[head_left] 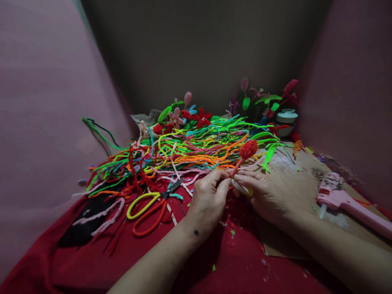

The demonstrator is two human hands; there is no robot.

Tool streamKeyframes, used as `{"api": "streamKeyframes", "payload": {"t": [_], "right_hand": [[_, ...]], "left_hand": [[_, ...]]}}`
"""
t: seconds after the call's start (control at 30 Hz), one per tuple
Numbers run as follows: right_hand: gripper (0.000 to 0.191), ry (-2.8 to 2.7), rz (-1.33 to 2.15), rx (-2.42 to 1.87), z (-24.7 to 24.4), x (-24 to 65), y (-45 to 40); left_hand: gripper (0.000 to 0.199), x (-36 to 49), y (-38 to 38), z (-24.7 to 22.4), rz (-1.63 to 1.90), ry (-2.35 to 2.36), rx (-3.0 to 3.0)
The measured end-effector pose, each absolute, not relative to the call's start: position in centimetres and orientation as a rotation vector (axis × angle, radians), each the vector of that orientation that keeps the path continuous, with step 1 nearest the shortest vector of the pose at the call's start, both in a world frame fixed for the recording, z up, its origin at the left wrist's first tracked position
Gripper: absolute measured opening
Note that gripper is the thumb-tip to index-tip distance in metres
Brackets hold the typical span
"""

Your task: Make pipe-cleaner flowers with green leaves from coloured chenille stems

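Observation:
A red pipe-cleaner flower (248, 150) with a rounded bud stands tilted to the right above my two hands, its reddish stem running down between my fingers. My left hand (210, 194) pinches the stem's lower part between thumb and forefinger. Close against it, my right hand (266, 192) is closed around a small pale and yellow roll-like thing (241, 188), its fingertips next to the stem. Fingers hide most of that thing, so its exact kind is unclear. Just left of my hands lie scissors (146, 214) with one yellow and one red handle loop, blades partly apart.
A heap of colourful pipe cleaners (190, 147) spreads behind my hands. Finished fuzzy flowers (202, 118) stand at the back, with a lidded jar (287, 121) farther right. A pink glue gun (346, 202) rests on a cardboard sheet (288, 245). Red cloth (107, 269) covers the surface.

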State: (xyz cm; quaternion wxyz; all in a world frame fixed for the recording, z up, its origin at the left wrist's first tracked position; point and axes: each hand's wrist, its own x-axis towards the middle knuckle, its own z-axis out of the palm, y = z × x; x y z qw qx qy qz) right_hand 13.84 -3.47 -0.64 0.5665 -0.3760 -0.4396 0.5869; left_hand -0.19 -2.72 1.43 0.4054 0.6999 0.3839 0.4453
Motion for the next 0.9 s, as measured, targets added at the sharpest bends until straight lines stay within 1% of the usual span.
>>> {"api": "streamKeyframes", "payload": {"t": [0.13,0.37,0.57,0.7,0.8,0.87,0.9], "right_hand": [[0.006,-0.949,1.423,-0.847,-1.3,13.8,-3.2],[0.009,-0.882,1.504,-0.798,-1.0,13.7,-3.1],[0.019,-0.89,1.498,-0.791,-1.0,13.8,-3.1],[0.012,-0.912,1.447,-0.794,-1.1,13.8,-3.0],[0.005,-0.89,1.412,-0.775,-1.0,13.7,-3.1],[0.004,-0.87,1.38,-0.76,-1.0,13.6,-3.3],[0.004,-0.865,1.364,-0.757,-1.0,13.6,-3.4]], "left_hand": [[0.011,0.0,-2.9,1.9,1.035,0.932,1.512],[0.015,-0.1,-2.6,2.3,0.863,0.817,1.155],[0.014,-0.8,-2.0,2.1,0.737,0.645,1.036],[0.016,-0.7,-2.0,2.0,0.75,0.735,1.21],[0.012,-0.3,-2.1,1.7,0.875,0.948,1.589],[0.004,-0.2,-2.2,1.4,0.996,1.052,1.892],[0.006,-0.2,-2.3,1.1,1.05,1.082,2.026]]}}
